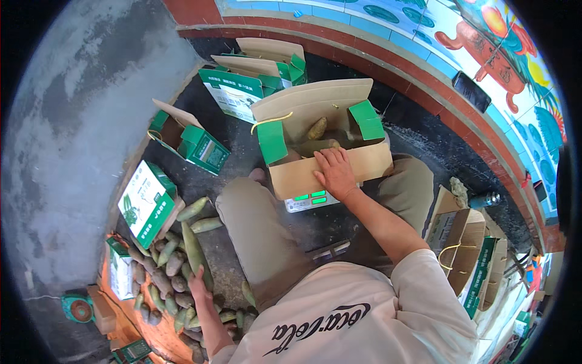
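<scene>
In our left hand (pixel 199 284) we have a long green vegetable (pixel 193 252), the fingers drawn in on its near end; how far they wrap underneath we cannot tell. It sits beside our left leg, above the pile of vegetables (pixel 162 282), its far tip pointing away from us. We judge it solid and fairly heavy for its length, stiff, with a firm skin that may bruise or scuff if dropped. Held by one end it probably wants to tip, so we would take it nearer the middle, with the palm beneath. Our right hand (pixel 337 172) lies loosely spread on the front flap of the open carton (pixel 288 181), pinching nothing that we can see. The carton rests on the scale (pixel 315 202) before us, with a brownish vegetable (pixel 317 128) inside. Its cardboard looks light and springy: the flap likely bends under a push, so the lower side walls would be the sounder hold, with the contents' weight better borne from below.
</scene>
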The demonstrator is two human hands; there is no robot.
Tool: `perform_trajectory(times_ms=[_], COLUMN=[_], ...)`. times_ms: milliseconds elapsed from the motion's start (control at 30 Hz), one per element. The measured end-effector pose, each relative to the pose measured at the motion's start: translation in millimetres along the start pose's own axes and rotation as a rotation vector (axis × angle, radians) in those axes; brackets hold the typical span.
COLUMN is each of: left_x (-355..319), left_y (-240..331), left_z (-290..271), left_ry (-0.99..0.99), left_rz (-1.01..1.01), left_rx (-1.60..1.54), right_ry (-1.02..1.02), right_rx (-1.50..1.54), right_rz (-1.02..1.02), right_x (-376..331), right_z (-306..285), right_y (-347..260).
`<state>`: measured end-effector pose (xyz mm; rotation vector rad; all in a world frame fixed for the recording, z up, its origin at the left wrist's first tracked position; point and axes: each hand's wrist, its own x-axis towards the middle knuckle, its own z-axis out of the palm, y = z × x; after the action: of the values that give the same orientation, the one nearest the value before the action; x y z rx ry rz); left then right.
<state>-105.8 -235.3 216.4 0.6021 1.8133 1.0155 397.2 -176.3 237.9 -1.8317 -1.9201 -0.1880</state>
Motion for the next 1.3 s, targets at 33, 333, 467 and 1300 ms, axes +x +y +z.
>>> perform_trajectory(times_ms=[33,333,467,1300], left_x=[-8.6,-78.1,-106.6,30.0], left_y=[38.3,224.3,257.0,-17.1], left_z=[12.6,159.8,246.7,38.5], left_ry=[-0.001,-0.214,-0.420,-0.138], left_rz=[0.091,1.101,1.271,0.525], left_rx=[0.135,0.676,1.009,1.194], right_ry=[0.013,0.073,0.069,0.063], right_rx=[0.001,0.069,0.125,0.084], right_rz=[-0.002,-0.002,0.032,0.002], right_x=[-1.0,3.2,1.8,7.2], right_z=[-0.2,4.8,5.8,-2.0], right_y=[0.1,4.2,3.3,0.1])
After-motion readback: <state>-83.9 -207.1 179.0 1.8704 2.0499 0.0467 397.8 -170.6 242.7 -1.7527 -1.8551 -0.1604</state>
